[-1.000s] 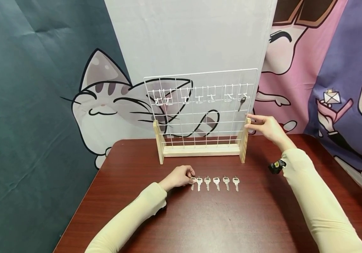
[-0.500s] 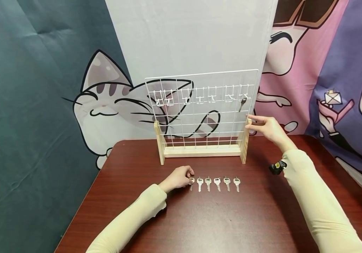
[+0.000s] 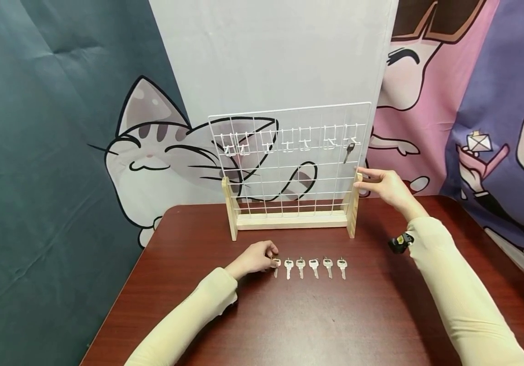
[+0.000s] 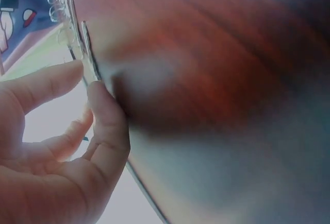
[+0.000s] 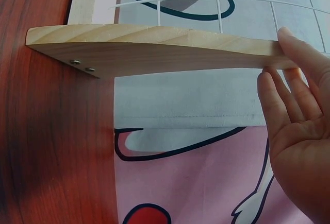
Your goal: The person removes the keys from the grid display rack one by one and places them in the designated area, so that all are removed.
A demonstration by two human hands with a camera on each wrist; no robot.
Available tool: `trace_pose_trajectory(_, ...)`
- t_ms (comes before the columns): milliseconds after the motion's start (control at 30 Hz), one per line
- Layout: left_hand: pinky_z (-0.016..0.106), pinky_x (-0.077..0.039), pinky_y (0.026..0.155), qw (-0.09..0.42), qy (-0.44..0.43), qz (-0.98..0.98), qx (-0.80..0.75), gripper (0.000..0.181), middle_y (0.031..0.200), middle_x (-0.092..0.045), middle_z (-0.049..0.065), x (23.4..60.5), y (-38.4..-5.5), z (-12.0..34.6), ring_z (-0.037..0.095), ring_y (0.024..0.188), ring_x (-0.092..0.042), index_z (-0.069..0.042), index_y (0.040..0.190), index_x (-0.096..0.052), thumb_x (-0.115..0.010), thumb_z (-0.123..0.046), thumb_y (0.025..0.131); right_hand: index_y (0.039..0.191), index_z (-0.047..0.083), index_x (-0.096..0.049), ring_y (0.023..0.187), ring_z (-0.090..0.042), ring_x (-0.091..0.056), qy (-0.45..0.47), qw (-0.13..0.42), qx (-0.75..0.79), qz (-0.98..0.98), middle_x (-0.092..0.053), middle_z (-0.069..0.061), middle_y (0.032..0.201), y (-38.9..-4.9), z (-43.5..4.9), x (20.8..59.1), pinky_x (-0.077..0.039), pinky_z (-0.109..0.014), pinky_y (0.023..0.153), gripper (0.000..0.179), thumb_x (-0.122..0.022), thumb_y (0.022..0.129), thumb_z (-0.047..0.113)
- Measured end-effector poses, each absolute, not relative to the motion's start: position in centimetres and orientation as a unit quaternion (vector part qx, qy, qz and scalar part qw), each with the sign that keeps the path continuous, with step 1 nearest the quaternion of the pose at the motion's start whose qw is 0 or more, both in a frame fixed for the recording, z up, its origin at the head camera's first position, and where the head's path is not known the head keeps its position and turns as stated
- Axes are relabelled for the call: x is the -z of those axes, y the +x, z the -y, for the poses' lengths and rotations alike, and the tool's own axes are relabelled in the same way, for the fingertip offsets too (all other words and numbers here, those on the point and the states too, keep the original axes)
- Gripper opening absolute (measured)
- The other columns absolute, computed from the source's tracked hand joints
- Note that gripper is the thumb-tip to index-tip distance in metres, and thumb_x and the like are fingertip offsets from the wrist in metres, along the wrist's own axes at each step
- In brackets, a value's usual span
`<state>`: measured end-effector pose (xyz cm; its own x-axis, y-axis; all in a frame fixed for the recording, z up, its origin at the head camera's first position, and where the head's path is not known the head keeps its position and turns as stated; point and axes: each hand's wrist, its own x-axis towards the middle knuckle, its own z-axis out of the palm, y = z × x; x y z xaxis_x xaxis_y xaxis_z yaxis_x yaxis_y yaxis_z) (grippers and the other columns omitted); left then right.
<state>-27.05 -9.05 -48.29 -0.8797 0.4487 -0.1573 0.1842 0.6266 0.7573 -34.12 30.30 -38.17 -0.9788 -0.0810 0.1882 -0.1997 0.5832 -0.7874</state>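
Note:
In the head view, my left hand point(image 3: 256, 257) is low over the table, thumb and fingertips pinching the head of the leftmost key point(image 3: 277, 264). The left wrist view shows that key between the thumb and a finger. Several more silver keys point(image 3: 314, 266) lie in a row to its right. Behind them stands a wire grid rack point(image 3: 292, 222) with a wooden base and side posts. My right hand point(image 3: 389, 189) grips the top of its right post point(image 5: 165, 49), thumb on one side and fingers on the other. One key point(image 3: 349, 151) hangs from the rightmost hook.
Several white hooks point(image 3: 305, 146) line the upper part of the grid. The reddish-brown table point(image 3: 326, 320) ends just behind the rack, against a printed cloth backdrop point(image 3: 289, 56). A black wrist camera point(image 3: 400, 243) sits under the right sleeve.
The leftmost key has slid slightly left with my left hand, widening its gap from the second key. My right hand has stayed on the post.

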Motion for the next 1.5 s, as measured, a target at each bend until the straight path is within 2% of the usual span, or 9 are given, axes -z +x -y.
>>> trace_pose_trajectory(367,0.022,-0.049,0.056,0.166,0.189,-0.891,-0.379,0.025,0.080,-0.061,0.002,47.5,-28.0,10.0,0.008,0.058,-0.055,0.001,0.107,-0.064,-0.074,-0.011,0.087,0.142,0.020,-0.059,0.105,-0.009,-0.061,0.078,0.065,-0.438,0.893,-0.063,-0.009,0.135,-34.1,-30.3,38.1,-0.045,-0.014,0.075,0.064,-0.079,0.087,0.044)
trace_pose_trajectory(500,0.026,-0.049,0.067,0.143,0.202,-0.899,-0.361,0.025,0.085,-0.064,0.001,46.7,-28.5,9.8,0.010,0.068,-0.057,-0.001,0.108,-0.066,-0.074,-0.016,0.089,0.142,0.020,-0.059,0.106,-0.011,-0.061,0.080,0.071,-0.429,0.897,-0.063,-0.009,0.135,-34.1,-30.3,38.1,-0.043,-0.014,0.075,0.063,-0.078,0.087,0.044)
trace_pose_trajectory(633,0.031,-0.050,0.078,0.114,0.220,-0.901,-0.357,0.026,0.092,-0.068,0.003,45.7,-29.1,9.1,0.017,0.083,-0.062,-0.002,0.110,-0.067,-0.073,-0.017,0.090,0.142,0.018,-0.059,0.101,-0.007,-0.063,0.082,0.072,-0.436,0.893,-0.063,-0.012,0.134,-34.2,-30.4,38.1,-0.046,-0.013,0.074,0.062,-0.078,0.088,0.041)
trace_pose_trajectory(733,0.035,-0.052,0.083,0.099,0.230,-0.896,-0.366,0.025,0.098,-0.070,0.006,45.1,-29.5,8.5,0.021,0.092,-0.064,-0.001,0.113,-0.067,-0.071,-0.015,0.092,0.142,0.017,-0.059,0.099,-0.005,-0.063,0.082,0.074,-0.437,0.893,-0.064,-0.013,0.132,-34.2,-30.3,38.2,-0.048,-0.014,0.072,0.062,-0.078,0.088,0.040)
trace_pose_trajectory(867,0.035,-0.052,0.088,0.084,0.236,-0.885,-0.393,0.027,0.105,-0.071,0.008,44.3,-30.0,7.4,0.024,0.100,-0.065,0.000,0.117,-0.067,-0.069,-0.015,0.095,0.141,0.016,-0.060,0.100,-0.011,-0.063,0.082,0.079,-0.431,0.895,-0.065,-0.014,0.130,-34.2,-30.3,38.2,-0.047,-0.016,0.070,0.061,-0.078,0.088,0.039)
trace_pose_trajectory(1067,0.033,-0.054,0.089,0.063,0.243,-0.865,-0.435,0.031,0.113,-0.071,0.012,42.9,-30.8,5.6,0.026,0.104,-0.068,0.002,0.124,-0.065,-0.067,-0.011,0.095,0.141,0.017,-0.060,0.104,-0.015,-0.062,0.080,0.080,-0.423,0.899,-0.066,-0.013,0.130,-34.1,-30.3,38.2,-0.043,-0.018,0.073,0.061,-0.078,0.088,0.041)
trace_pose_trajectory(1267,0.027,-0.055,0.084,0.045,0.241,-0.855,-0.456,0.030,0.115,-0.072,0.009,41.2,-31.7,4.2,0.021,0.106,-0.068,-0.005,0.125,-0.067,-0.069,-0.015,0.097,0.142,0.018,-0.060,0.109,-0.019,-0.061,0.082,0.076,-0.429,0.896,-0.063,-0.010,0.135,-34.2,-30.2,38.1,-0.043,-0.016,0.077,0.062,-0.078,0.088,0.043)
trace_pose_trajectory(1367,0.026,-0.055,0.085,0.040,0.246,-0.844,-0.476,0.030,0.117,-0.072,0.010,40.3,-32.0,3.5,0.020,0.107,-0.068,-0.005,0.126,-0.067,-0.069,-0.016,0.097,0.142,0.018,-0.060,0.104,-0.014,-0.063,0.081,0.073,-0.438,0.892,-0.064,-0.011,0.134,-34.3,-30.2,38.2,-0.047,-0.014,0.074,0.061,-0.078,0.088,0.041)
trace_pose_trajectory(1500,0.026,-0.057,0.085,0.028,0.260,-0.830,-0.492,0.031,0.119,-0.071,0.011,39.0,-32.5,2.5,0.021,0.107,-0.069,-0.005,0.127,-0.066,-0.068,-0.016,0.098,0.141,0.016,-0.061,0.089,-0.002,-0.065,0.082,0.071,-0.454,0.884,-0.066,-0.014,0.130,-34.2,-30.3,38.3,-0.053,-0.015,0.070,0.060,-0.079,0.088,0.037)
